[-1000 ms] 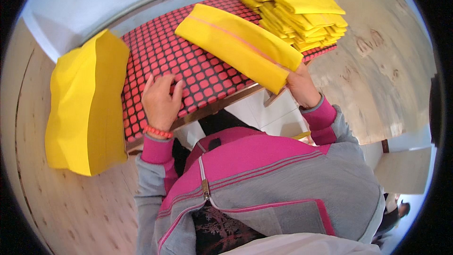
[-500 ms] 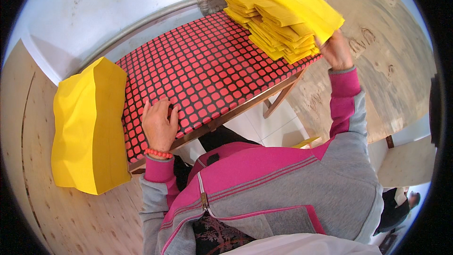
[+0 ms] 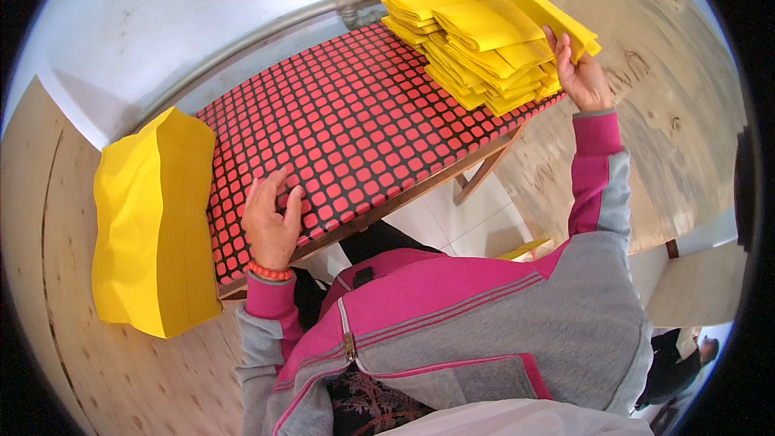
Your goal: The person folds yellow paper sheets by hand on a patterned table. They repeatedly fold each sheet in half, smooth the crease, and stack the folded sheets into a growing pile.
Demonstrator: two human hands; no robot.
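Observation:
My left hand (image 3: 272, 216) rests at the near edge of a small table (image 3: 323, 121) with a red-and-black checked top. It is empty, its thumb apart from its loosely bent fingers. At the table's far right end is an uneven stack of folded yellow fabric-like pieces (image 3: 484, 24). My right hand (image 3: 583, 77) is at the right side of this stack, its fingers around the near end of a long folded yellow piece (image 3: 533, 4). That piece slants along the stack's far right side, and its far end runs out of view at the top.
A large creased yellow piece (image 3: 153, 226) stands left of the table, against its edge. Wooden boards (image 3: 638, 137) lie to the right and left. A pipe (image 3: 258, 40) runs along the white wall behind. Someone in dark clothes (image 3: 670, 367) is far off at lower right.
My right hand has lowered the long yellow piece onto the stack's right side and turned so its fingers show. My left hand stays put, its thumb spread a little more.

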